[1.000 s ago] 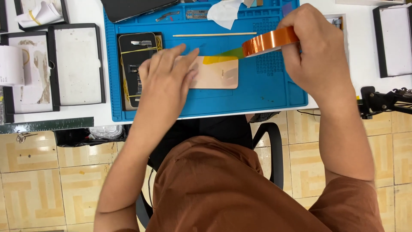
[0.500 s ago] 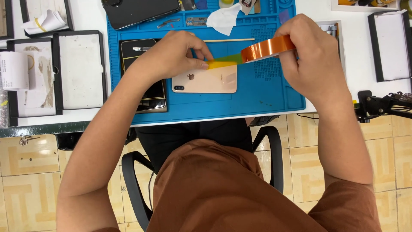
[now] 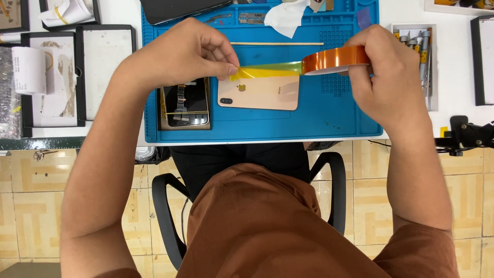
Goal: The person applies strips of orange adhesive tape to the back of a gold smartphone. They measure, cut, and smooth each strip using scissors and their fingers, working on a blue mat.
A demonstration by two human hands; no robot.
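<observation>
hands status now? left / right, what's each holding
Left hand: closed, pinching the free end of the yellow tape strip.
Right hand: closed, gripping the orange tape roll.

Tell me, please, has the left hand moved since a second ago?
Yes. The left hand has lifted off the gold phone and shifted left toward the blue mat's left edge, pinching the tape end.

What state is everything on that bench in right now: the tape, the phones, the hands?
Tape roll: gripped in right hand, partly unrolled.
Tape strip: pulled taut, end pinched by left hand.
Gold phone: closed, back up, flat on blue mat.
Open phone: insides exposed, on mat.
Thin stick: lying loose.
White cloth: crumpled.
</observation>
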